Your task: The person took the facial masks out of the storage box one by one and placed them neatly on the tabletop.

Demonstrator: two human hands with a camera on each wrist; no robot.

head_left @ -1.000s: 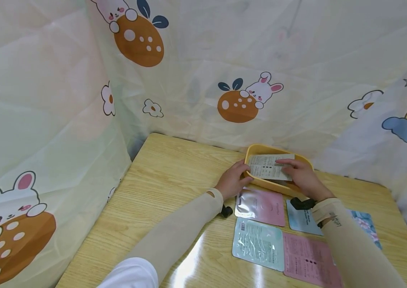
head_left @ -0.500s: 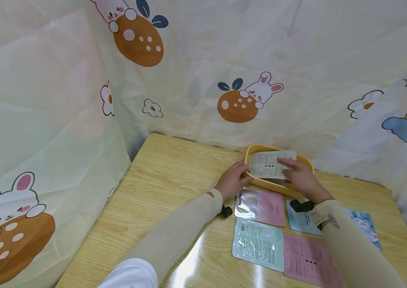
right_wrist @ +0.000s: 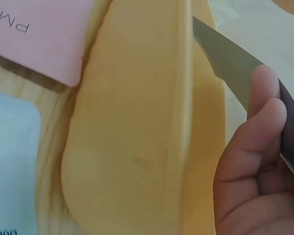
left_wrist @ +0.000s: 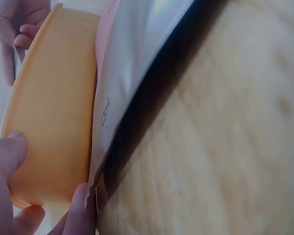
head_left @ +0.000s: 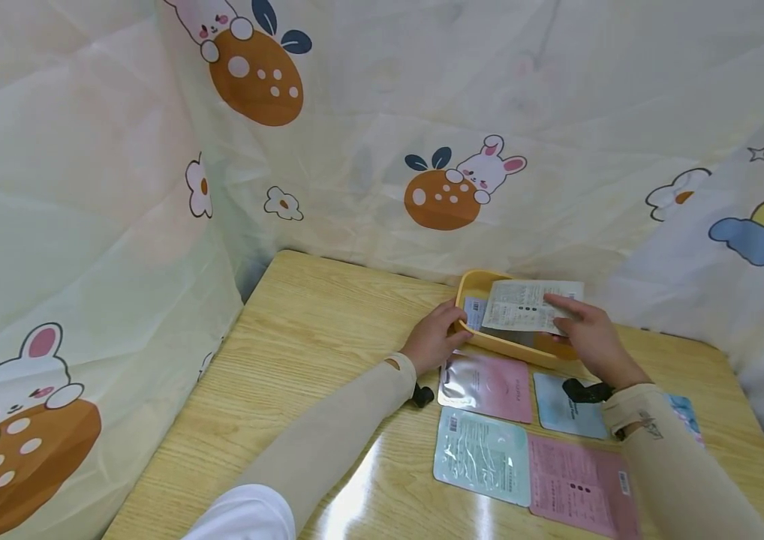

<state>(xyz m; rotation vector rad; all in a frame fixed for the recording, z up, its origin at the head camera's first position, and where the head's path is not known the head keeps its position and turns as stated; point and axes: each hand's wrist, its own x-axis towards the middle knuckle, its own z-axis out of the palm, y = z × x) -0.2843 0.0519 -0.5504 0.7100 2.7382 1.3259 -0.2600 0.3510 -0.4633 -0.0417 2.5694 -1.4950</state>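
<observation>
My left hand [head_left: 432,337] grips the left end of a yellow plastic bin [head_left: 506,348], with fingertips on its wall [left_wrist: 59,98] in the left wrist view. Over the bin, my right hand [head_left: 591,337] pinches a pale, printed face mask packet [head_left: 530,304] by its right side. The packet is tilted, and its grey underside [right_wrist: 235,63] faces the right wrist camera. Beneath it another packet with a barcode [head_left: 474,309] lies in the bin, mostly covered.
In front of the bin lie a pink and silver packet [head_left: 486,386], a pale green one [head_left: 483,454], a pink one [head_left: 578,480] and a light blue one [head_left: 557,405]. A floral packet [head_left: 686,412] is partly behind the right sleeve. A patterned curtain [head_left: 355,150] hangs behind the table.
My right hand has lifted the pale packet and drawn it rightward, uncovering the packet with the barcode below. My left hand has stayed at the bin's end.
</observation>
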